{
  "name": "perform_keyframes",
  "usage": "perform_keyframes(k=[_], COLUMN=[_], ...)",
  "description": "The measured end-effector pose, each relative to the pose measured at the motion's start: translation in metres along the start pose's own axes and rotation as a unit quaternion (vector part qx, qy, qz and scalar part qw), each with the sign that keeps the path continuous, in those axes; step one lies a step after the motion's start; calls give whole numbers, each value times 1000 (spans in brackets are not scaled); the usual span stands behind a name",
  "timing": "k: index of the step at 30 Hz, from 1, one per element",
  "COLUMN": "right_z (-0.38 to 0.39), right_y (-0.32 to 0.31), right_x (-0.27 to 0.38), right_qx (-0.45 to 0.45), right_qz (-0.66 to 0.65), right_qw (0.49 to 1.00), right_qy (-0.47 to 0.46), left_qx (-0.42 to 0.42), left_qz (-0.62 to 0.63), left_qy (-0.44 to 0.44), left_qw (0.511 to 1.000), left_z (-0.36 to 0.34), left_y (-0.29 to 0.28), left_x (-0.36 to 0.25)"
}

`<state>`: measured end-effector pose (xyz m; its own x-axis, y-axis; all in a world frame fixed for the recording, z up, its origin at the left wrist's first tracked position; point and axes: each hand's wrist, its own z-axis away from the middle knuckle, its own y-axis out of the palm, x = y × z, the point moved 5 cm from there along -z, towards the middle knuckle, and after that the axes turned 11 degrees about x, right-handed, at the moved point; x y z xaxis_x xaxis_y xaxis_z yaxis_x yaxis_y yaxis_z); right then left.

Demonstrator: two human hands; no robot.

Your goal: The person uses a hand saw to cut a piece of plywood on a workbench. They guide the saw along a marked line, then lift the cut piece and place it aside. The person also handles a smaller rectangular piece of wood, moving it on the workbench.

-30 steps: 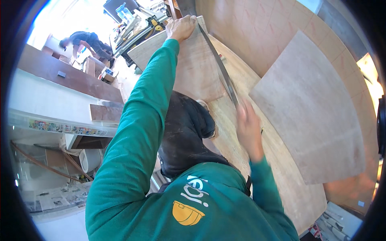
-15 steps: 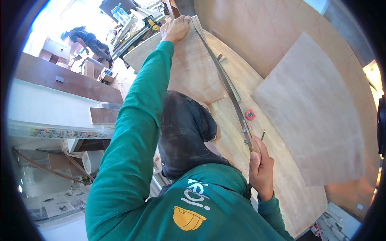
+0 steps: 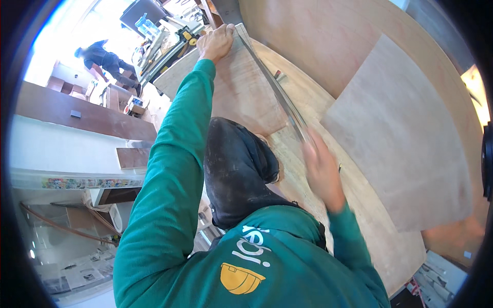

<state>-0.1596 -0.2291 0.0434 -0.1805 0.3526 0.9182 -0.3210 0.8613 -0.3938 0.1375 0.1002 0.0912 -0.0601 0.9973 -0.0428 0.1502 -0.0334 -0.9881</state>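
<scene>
"Where is the saw [image 3: 283, 100]?"

"It runs along the right edge of the board [image 3: 244, 84], and its near end is in the right hand [image 3: 323, 167]."

"Are those fingers closed?"

"Yes, round the saw. They are blurry, so I can't tell how tight."

"And the left hand [image 3: 215, 43]?"

"Its fingers grip the board's far edge, I think to stop it wobbling."

"Why is the leg [image 3: 233, 169] so close?"

"Maybe to help hold the board firm. I can't tell if they touch."

"What else is there?"

"A pencil [image 3: 339, 168] just right of the right hand, a big sheet [image 3: 400, 143] farther right, and a person [image 3: 106, 60] leaning over, far left."
</scene>
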Motion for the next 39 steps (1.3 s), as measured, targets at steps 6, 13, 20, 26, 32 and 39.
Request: perform_keyframes(k=[6, 13, 20, 26, 32, 39], right_z=[55, -136, 59, 5, -133, 51], right_y=[-11, 19, -6, 10, 26, -1], right_x=[1, 10, -9, -19, 16, -10], right_qx=[-13, -75, 12, -20, -55, -9], right_qz=[21, -6, 7, 38, 1, 2], right_qw=[1000, 995, 999, 999, 996, 999], right_qy=[11, -69, 38, 14, -69, 39], left_qx=[-31, -47, -42, -91, -76, -116], left_qz=[22, 41, 46, 26, -5, 57], left_qy=[13, 17, -11, 5, 48, 13], left_qw=[999, 998, 998, 996, 996, 992], left_z=[20, 15, 19, 15, 6, 15], left_y=[-5, -22, -11, -1, -11, -3], left_x=[-5, -28, -9, -6, -11, -4])
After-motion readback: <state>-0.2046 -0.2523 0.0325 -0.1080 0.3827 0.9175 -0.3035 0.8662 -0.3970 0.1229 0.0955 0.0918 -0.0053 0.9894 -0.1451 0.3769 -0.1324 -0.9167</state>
